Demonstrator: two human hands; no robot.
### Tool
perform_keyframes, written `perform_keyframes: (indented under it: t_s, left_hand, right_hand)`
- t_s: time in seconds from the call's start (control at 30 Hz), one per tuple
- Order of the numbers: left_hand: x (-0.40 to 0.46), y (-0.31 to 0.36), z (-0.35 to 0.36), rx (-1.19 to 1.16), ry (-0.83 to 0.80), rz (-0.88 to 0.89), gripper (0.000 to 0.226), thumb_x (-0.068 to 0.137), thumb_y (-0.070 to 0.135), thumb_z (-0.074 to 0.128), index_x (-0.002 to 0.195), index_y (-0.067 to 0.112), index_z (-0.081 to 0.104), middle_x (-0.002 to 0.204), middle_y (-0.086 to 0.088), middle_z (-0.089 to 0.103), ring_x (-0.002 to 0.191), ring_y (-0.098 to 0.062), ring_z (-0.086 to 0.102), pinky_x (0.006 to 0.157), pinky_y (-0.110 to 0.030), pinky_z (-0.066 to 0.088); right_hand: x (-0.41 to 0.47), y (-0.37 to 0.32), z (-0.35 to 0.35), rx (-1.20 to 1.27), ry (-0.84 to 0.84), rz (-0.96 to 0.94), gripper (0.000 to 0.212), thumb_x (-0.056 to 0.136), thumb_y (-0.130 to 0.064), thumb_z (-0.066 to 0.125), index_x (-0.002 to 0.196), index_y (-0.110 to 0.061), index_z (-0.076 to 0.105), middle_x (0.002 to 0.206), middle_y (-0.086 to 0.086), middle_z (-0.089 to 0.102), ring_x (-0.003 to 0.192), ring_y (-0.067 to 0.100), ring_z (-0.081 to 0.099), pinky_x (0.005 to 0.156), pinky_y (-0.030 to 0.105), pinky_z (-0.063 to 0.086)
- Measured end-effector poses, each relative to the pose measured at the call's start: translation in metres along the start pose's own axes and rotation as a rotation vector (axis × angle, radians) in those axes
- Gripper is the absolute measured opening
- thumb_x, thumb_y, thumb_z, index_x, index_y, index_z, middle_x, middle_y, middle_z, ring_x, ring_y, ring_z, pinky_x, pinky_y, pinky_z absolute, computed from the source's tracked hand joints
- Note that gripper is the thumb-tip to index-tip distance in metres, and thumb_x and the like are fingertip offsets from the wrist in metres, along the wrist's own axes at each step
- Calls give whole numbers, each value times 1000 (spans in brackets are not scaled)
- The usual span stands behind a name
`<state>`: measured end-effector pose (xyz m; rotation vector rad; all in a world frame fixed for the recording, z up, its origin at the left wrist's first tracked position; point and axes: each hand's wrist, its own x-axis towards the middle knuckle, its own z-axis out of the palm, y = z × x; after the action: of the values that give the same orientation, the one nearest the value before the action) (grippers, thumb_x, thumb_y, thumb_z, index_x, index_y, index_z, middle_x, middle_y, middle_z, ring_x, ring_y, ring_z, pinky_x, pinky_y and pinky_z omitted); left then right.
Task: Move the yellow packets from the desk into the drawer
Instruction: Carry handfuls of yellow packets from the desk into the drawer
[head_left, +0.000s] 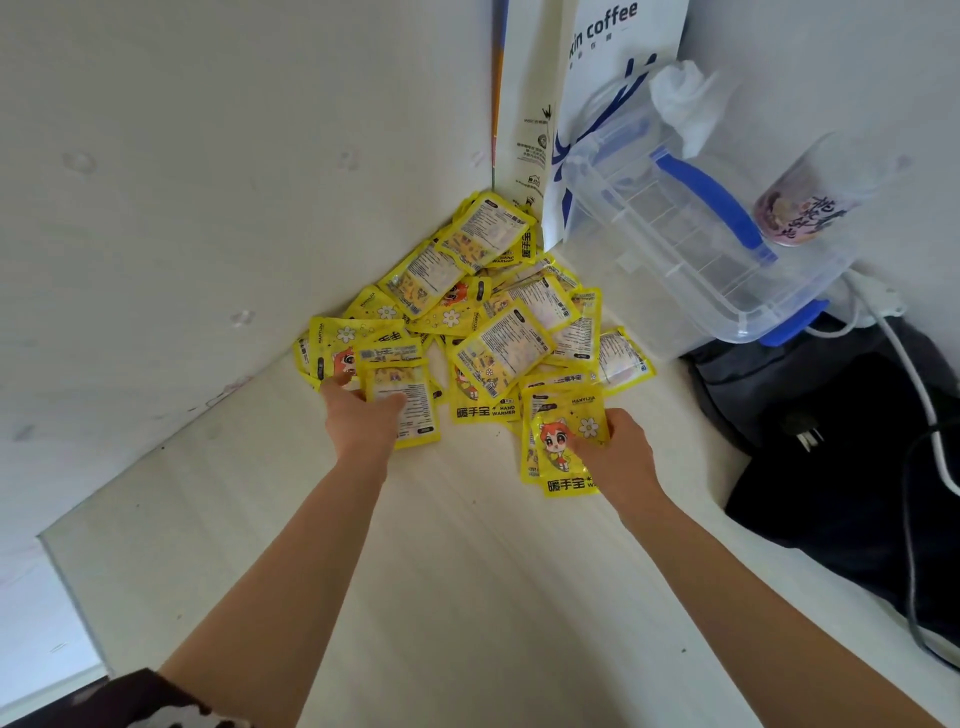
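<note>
The yellow packets (470, 317) are looking like glossy plastic film; the desk (467, 571) is showing pale matt wood grain; the box (691, 244) is clear plastic.

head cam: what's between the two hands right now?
In the head view, between the left hand and right hand lies the near edge of the yellow packet pile, with bare desk just below it.
</note>
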<state>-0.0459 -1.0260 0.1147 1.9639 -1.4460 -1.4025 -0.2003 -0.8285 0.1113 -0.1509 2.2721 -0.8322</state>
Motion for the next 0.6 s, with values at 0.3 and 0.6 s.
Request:
perform_keyframes:
  t_s: [0.3, 0.6]
  left_hand:
    - [7, -4, -3, -8, 7, -8, 29, 76, 13, 76, 102, 16, 63, 95, 0, 66, 86, -22, 64, 71, -33, 52]
    - [5, -8, 7, -134, -25, -76, 29, 75, 10, 77, 101, 15, 65, 94, -2, 68, 84, -21, 66, 72, -30, 53]
  right_hand:
    - [3, 1, -2, -74, 27, -36, 39, 82, -34, 71, 112, -15, 57, 112, 8, 59, 97, 25, 59, 74, 32, 46]
    - [-4, -3, -3, -102, 23, -82, 32, 83, -34, 70, 106, -15, 57, 94, -3, 60, 84, 18, 56, 60, 22, 40]
